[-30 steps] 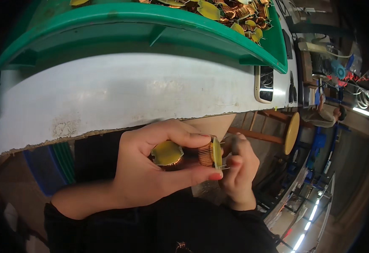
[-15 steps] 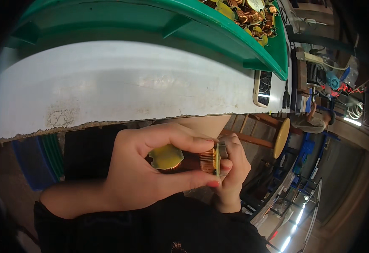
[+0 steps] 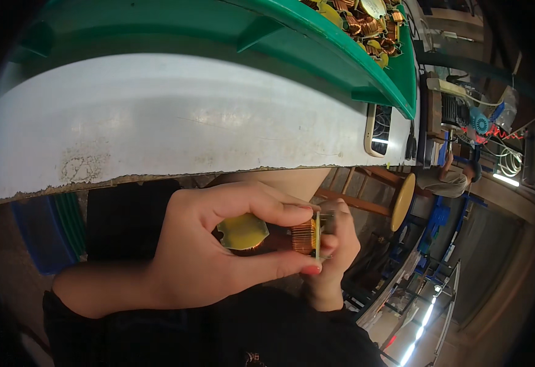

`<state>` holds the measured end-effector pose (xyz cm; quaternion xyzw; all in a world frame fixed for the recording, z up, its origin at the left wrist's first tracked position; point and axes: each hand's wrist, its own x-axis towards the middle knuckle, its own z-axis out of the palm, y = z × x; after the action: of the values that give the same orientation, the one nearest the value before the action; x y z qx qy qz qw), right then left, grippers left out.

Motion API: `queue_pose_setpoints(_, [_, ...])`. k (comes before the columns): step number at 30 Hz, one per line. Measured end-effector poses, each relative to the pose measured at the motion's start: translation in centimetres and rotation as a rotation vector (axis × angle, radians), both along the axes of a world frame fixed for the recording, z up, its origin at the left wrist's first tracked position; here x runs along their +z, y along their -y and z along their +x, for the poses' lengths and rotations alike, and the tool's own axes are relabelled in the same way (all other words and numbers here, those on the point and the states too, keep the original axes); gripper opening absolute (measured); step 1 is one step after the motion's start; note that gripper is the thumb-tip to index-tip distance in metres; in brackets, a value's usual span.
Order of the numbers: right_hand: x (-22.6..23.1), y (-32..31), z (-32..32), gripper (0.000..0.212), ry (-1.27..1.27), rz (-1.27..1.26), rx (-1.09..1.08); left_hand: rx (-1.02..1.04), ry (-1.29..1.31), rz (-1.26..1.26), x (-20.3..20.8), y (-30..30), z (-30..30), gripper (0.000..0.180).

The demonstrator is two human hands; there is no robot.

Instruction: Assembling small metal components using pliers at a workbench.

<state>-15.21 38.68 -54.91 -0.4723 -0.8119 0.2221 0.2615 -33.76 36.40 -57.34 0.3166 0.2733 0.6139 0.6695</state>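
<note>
Left hand [image 3: 197,260] clamped the copper coil [image 3: 304,237] — likely stiff, best held across its width; right hand [image 3: 342,249] closure was indeterminable.

Single head-worn fisheye view, facing down, close above the hands [image 3: 200,248], white table [image 3: 188,131] beyond them

Workshop or small factory floor, electrical-parts work. Signs: heap of copper-wound coils [image 3: 368,25] in green tray [image 3: 188,32]; held coil [image 3: 304,237], same kind, pinched in left hand [image 3: 197,251]. White counter [image 3: 157,131], front edge chipped, surface stained. Beyond, dark ribbed machine [image 3: 454,110], round blue part [image 3: 479,124] beside it, looped pale cable [image 3: 511,163]. Wooden stool [image 3: 404,202], another person [image 3: 449,181] past it. Farther off, blue items [image 3: 437,220], exact kind unclear; line of bright tube lights [image 3: 419,333].
</note>
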Motion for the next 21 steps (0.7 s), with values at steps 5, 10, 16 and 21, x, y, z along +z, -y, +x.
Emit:
queue_pose_setpoints(5, [0.37, -0.34, 0.16, 0.034, -0.028, -0.049, -0.010, 0.023, -0.023, 0.021, -0.50, -0.20, 0.53, 0.043])
queue_pose_setpoints(10, [-0.14, -0.97, 0.33, 0.034, 0.040, 0.032, 0.059, 0.022, -0.064, 0.035, -0.44, -0.37, 0.48, 0.043])
queue_pose_setpoints(16, [0.33, -0.35, 0.11, 0.033, 0.251, 0.119, 0.046, 0.014, -0.113, 0.008, -0.41, -0.42, 0.46, 0.043])
queue_pose_setpoints(21, [0.33, -0.17, 0.52, 0.033, 0.309, 0.138, 0.018, -0.002, -0.129, -0.019, -0.33, -0.42, 0.79, 0.043])
